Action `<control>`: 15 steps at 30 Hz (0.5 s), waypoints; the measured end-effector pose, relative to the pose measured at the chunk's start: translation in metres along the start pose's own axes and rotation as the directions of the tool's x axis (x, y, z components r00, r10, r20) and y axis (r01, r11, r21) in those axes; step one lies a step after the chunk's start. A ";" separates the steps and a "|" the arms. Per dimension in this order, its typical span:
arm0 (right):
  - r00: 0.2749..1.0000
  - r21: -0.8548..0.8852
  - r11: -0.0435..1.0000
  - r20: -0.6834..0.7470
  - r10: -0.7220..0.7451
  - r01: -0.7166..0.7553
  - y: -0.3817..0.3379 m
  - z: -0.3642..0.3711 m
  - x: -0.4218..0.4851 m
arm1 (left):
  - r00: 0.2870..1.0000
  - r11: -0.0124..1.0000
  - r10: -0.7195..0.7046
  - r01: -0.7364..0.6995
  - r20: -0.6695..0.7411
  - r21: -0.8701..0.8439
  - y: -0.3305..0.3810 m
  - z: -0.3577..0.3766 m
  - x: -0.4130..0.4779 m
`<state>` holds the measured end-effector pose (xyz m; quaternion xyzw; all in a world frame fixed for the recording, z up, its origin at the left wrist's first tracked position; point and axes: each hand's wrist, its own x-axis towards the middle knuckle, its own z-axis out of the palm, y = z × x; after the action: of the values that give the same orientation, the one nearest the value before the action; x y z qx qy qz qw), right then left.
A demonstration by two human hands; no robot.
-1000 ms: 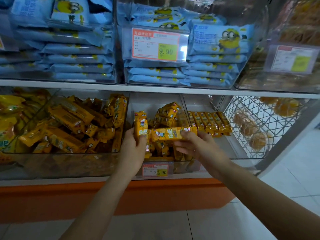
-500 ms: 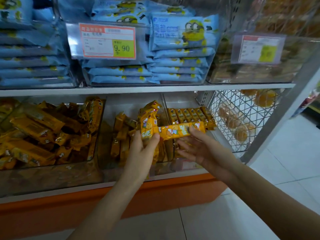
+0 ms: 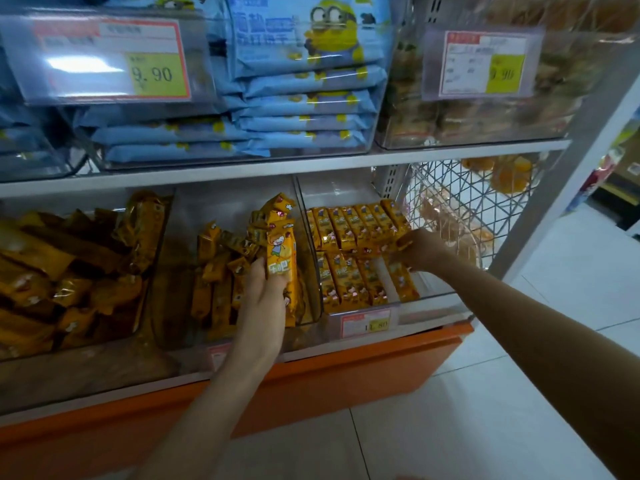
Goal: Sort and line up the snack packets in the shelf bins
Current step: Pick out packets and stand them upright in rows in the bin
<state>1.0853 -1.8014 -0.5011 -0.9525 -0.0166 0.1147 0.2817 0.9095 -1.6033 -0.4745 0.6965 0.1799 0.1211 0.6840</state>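
Left hand point(image 3: 266, 292) grips packet point(image 3: 281, 251) upright, long axis vertical, top pointing up, over middle bin point(image 3: 228, 206). Right hand point(image 3: 422, 249) curled on packet rows point(image 3: 349, 226) in right bin point(image 3: 346, 188); grip unclear.

Three bins stand side by side on the lower shelf point(image 3: 436, 311): heaped packets point(image 3: 69, 271) in the left bin point(image 3: 86, 372), a jumble point(image 3: 221, 271) in the middle bin point(image 3: 235, 206), two rows point(image 3: 353, 244) in the right bin point(image 3: 346, 192). A wire basket point(image 3: 460, 188) stands further right.
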 end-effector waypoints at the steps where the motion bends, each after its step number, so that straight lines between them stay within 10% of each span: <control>1: 1.000 -0.035 0.999 0.027 -0.001 0.002 0.001 0.005 0.004 | 1.000 1.000 -0.011 0.011 0.002 0.001 -0.001 0.000 0.002; 15: 0.922 -0.157 0.961 0.283 0.266 -0.229 0.007 0.023 0.018 | 0.999 0.998 0.011 -0.009 -0.036 0.054 -0.009 -0.002 0.006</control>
<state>1.0974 -1.7928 -0.5273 -0.9335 0.0542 0.2919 0.2011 0.9129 -1.5988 -0.4834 0.7132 0.1920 0.1323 0.6610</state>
